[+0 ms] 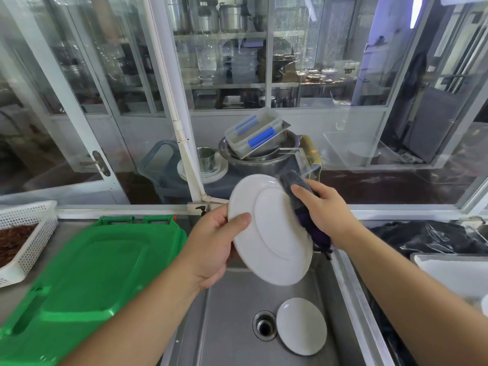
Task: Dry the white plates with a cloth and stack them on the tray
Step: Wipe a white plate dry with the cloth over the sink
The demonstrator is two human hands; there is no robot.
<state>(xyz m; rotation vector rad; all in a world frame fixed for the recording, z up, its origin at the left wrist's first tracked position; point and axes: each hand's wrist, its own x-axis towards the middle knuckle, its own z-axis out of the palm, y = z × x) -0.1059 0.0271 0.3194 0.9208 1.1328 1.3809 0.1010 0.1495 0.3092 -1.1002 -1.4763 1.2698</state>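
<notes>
White plate gripped by left hand; right hand's fingers curl around cloth.

A plate lies in the sink, right of the drain.

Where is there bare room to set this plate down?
Sink floor left of the drain, and the green lid. Crowded: a small plate right of the drain, black bags on the right counter, basket far left.
</notes>
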